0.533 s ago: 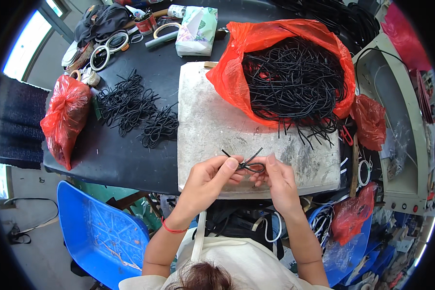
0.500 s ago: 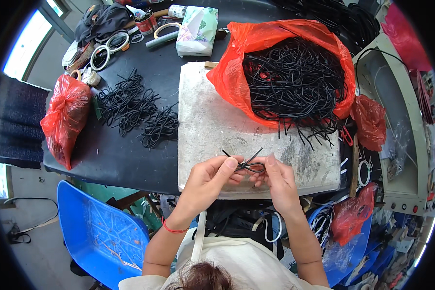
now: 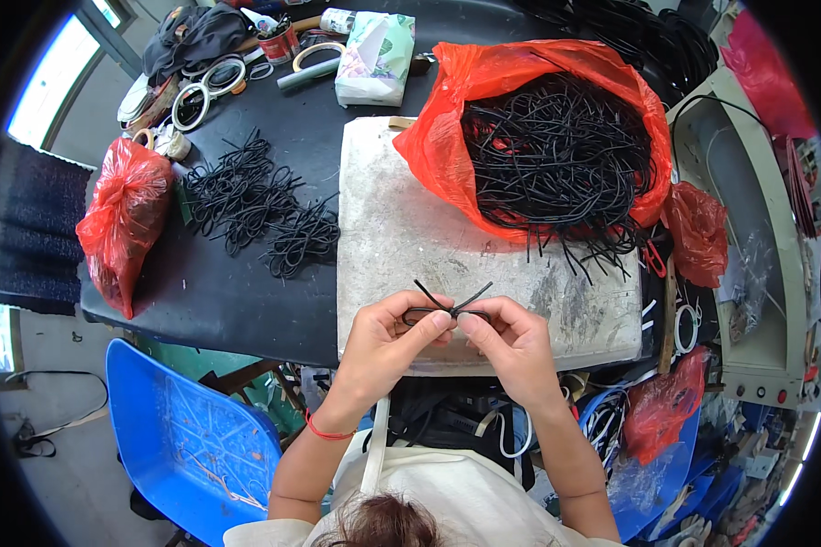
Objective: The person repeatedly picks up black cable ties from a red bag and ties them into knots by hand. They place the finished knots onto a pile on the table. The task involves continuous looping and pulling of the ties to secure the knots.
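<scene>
At the black counter [image 3: 274, 305], the right hand [image 3: 517, 351] has closed toward the left hand [image 3: 379, 342]; both grips clamp one black cord [image 3: 473, 297], apparently steadying its knot [image 3: 454, 312].

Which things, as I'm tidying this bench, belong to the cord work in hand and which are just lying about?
Likely in the job:
- black cord in left hand and right hand
- loose cords in open red bag
- looped cord bundles

Apparently lying about:
- floral packet
- red tin
- dark cloth
</scene>
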A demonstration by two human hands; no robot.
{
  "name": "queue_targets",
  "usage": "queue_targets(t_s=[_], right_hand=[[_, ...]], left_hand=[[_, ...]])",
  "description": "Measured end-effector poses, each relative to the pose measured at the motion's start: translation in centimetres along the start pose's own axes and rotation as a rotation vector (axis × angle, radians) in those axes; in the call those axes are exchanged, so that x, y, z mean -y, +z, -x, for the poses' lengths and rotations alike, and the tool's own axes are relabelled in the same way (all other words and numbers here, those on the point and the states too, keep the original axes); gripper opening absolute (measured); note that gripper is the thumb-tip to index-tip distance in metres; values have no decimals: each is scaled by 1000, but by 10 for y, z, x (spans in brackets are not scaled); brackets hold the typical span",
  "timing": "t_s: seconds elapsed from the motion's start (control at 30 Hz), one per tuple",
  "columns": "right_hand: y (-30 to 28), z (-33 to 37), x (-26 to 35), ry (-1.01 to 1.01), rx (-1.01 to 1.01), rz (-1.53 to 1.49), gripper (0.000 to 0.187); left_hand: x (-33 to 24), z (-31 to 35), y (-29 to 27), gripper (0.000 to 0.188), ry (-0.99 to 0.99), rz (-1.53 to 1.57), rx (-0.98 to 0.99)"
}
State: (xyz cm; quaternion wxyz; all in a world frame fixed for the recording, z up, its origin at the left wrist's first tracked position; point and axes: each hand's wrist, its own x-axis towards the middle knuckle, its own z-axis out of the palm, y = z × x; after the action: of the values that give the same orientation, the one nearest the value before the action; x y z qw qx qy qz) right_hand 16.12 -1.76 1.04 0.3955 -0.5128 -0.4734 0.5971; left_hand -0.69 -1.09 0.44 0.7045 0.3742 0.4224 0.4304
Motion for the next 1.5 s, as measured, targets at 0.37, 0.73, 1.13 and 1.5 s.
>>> queue_targets(t_s=[0.37,0.73,1.13,1.5], right_hand=[[14,0,-10,-195,-70,104,12],[-36,-60,10,-629,-347,845,16],[-38,-22,5,-885,-371,1167,17],[-40,5,25,-754,-378,868,21]], left_hand=[[15,6,18,17,115,40,-238],[-29,-11,-89,27,440,-1431,-915],[-8,-21,25,29,911,-1206,-238],[-28,0,12,17,-106,-269,67]])
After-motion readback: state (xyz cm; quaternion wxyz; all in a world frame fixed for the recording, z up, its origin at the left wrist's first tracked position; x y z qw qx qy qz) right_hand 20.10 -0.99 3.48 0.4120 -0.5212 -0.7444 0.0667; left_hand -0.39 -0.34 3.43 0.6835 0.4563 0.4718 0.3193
